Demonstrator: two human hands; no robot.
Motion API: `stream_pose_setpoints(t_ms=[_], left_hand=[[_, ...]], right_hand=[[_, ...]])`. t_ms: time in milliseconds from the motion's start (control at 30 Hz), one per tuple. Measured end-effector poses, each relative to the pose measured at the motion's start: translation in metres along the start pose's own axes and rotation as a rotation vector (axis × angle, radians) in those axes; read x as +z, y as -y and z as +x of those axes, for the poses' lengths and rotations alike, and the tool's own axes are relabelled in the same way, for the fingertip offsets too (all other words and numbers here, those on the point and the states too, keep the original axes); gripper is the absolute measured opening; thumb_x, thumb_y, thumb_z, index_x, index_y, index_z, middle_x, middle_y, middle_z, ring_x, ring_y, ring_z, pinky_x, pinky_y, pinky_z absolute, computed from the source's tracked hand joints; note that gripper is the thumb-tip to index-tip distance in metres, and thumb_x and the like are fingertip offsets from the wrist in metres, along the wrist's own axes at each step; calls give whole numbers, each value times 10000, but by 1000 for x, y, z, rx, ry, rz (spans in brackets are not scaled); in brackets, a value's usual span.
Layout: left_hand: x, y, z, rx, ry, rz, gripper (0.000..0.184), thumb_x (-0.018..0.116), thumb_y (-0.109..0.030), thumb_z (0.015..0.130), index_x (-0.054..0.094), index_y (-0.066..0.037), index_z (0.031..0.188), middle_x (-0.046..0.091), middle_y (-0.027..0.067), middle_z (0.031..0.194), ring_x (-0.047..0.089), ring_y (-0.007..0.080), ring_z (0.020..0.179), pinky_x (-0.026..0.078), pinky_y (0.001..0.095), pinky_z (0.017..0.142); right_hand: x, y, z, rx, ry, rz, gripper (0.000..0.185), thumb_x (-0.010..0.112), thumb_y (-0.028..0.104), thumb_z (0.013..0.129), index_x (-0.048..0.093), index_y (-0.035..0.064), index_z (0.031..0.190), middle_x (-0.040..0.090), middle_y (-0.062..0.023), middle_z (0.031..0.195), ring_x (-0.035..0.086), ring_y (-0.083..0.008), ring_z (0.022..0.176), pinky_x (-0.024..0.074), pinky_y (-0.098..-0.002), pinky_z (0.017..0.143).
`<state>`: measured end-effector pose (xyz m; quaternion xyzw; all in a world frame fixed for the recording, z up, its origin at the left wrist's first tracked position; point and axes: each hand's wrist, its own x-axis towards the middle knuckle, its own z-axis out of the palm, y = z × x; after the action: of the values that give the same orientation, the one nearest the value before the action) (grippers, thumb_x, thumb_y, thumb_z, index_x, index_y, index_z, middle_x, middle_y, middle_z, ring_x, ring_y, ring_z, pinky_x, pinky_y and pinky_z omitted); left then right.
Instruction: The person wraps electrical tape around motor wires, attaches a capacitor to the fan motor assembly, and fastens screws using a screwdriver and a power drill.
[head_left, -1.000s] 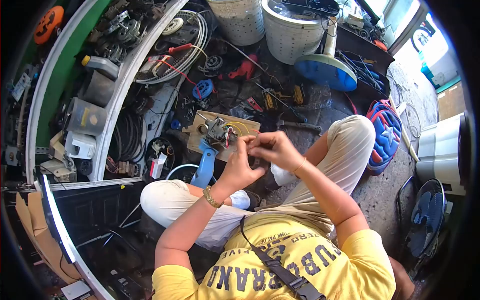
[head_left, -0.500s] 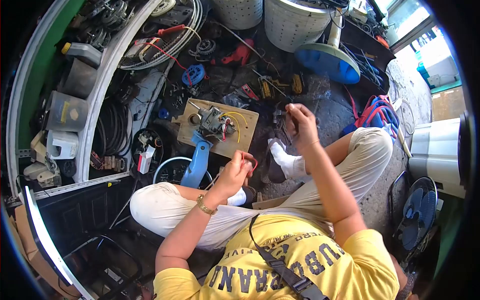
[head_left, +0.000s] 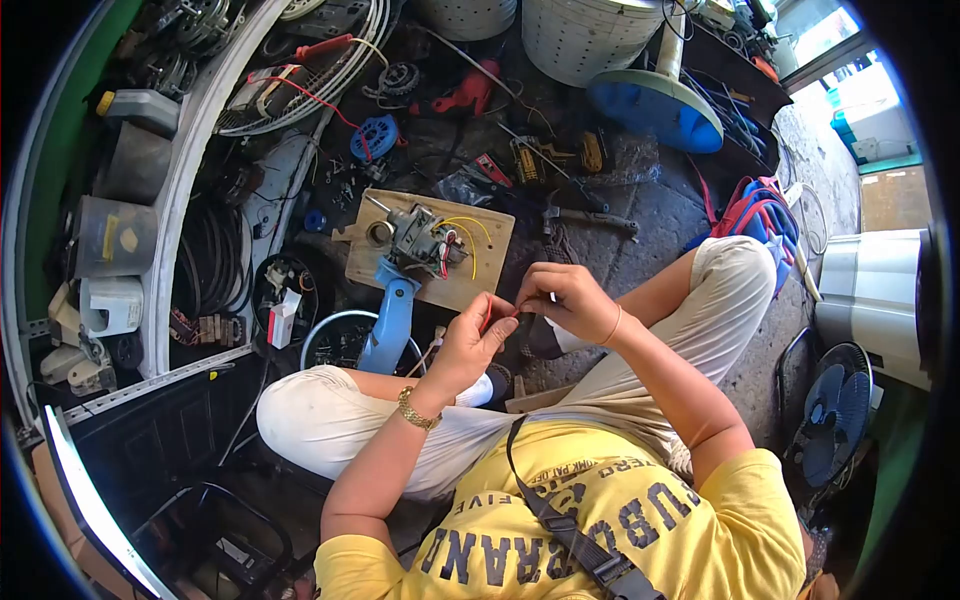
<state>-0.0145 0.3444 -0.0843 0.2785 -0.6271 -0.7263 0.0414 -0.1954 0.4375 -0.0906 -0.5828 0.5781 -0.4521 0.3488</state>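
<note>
My left hand [head_left: 466, 348], with a gold watch on the wrist, is closed on a thin red wire [head_left: 489, 317]. My right hand [head_left: 572, 302] meets it at the fingertips, thumb and fingers pinched together; what lies between them is too small to make out. Just beyond the hands, a fan motor [head_left: 420, 240] with yellow, red and white wires rests on a wooden board [head_left: 490, 278]. Its blue fan neck [head_left: 388, 325] extends from the motor toward my left leg.
Above the board lie a blue round spool-like part [head_left: 375, 137], a red power tool [head_left: 468, 92] and a hammer [head_left: 592, 219]. A blue fan base [head_left: 655, 108] leans near a white perforated tub [head_left: 580, 42]. Shelves with plastic containers [head_left: 115, 232] line the left; a fan [head_left: 835, 415] stands right.
My right hand has come down and left from its raised position to meet my left hand. The left hand still grips the red wire. The view has shifted slightly.
</note>
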Motion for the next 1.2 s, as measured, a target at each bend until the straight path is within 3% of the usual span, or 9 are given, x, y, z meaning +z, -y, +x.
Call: stream_pose_setpoints(t_ms=[167, 267, 333, 433, 533, 567, 767, 900, 1200], left_hand=[[-1, 20, 4, 47, -45, 106, 146, 480, -167, 976, 520, -36, 926, 475, -33, 655, 436, 40, 579, 381, 210, 537], [0, 38, 10, 33, -130, 24, 155, 479, -164, 973, 532, -42, 893, 450, -41, 610, 421, 44, 547, 365, 222, 506], [-5, 45, 13, -2, -166, -102, 153, 468, -164, 977, 539, -49, 905, 419, -54, 598, 395, 41, 531, 352, 216, 499], [-22, 45, 14, -59, -279, -317, 192, 399, -195, 1002, 509, -63, 1087, 379, -61, 599, 328, 22, 492, 395, 211, 561], [-14, 38, 29, -45, -322, -392, 204, 397, -182, 1000, 494, -47, 1117, 398, -45, 591, 369, 43, 495, 419, 225, 575], [-13, 37, 33, -44, -324, -405, 198, 403, -187, 999, 493, -51, 1111, 415, -33, 601, 388, 49, 497, 422, 227, 550], [-19, 47, 43, -61, -285, -482, 209, 446, -203, 987, 521, -42, 1097, 491, -3, 661, 472, 74, 529, 453, 230, 547], [-4, 36, 50, -103, -377, -510, 186, 473, -180, 976, 553, -46, 1078, 508, -22, 678, 479, 64, 534, 440, 196, 541], [-6, 50, 63, 7, -321, -422, 177, 506, -169, 965, 595, -40, 1049, 565, -18, 700, 499, 42, 591, 425, 169, 548]], right_hand=[[7, -5, 11, -131, 34, -327, 173, 645, 159, 796, 566, 35, 887, 594, -113, 832, 582, -333, 759, 488, -405, 659], [3, -26, 22, -106, 118, -254, 176, 655, 166, 798, 536, 36, 810, 555, -123, 791, 566, -338, 747, 463, -413, 636], [-2, -48, 24, -10, 41, -267, 147, 640, 132, 812, 540, 24, 805, 561, -140, 763, 577, -343, 726, 468, -404, 626], [2, -86, 23, 207, -130, -253, 111, 636, 89, 818, 566, 6, 843, 607, -147, 764, 613, -305, 710, 484, -371, 635], [43, -93, 41, 423, -435, -208, 276, 709, 270, 777, 621, 66, 941, 648, -121, 828, 632, -306, 763, 486, -385, 657], [53, -92, 47, 539, -401, -227, 273, 724, 261, 753, 639, 76, 934, 652, -106, 816, 639, -284, 761, 490, -376, 664], [70, -109, 46, 546, -547, -135, 186, 720, 206, 731, 665, 61, 834, 636, -106, 784, 632, -280, 728, 487, -365, 649], [61, -94, 42, 419, -607, -160, 124, 701, 142, 730, 663, 50, 804, 627, -109, 764, 627, -272, 715, 484, -351, 644], [52, -64, 35, 250, -675, -102, 77, 678, 31, 730, 656, 3, 799, 634, -113, 754, 632, -225, 665, 482, -300, 603]])
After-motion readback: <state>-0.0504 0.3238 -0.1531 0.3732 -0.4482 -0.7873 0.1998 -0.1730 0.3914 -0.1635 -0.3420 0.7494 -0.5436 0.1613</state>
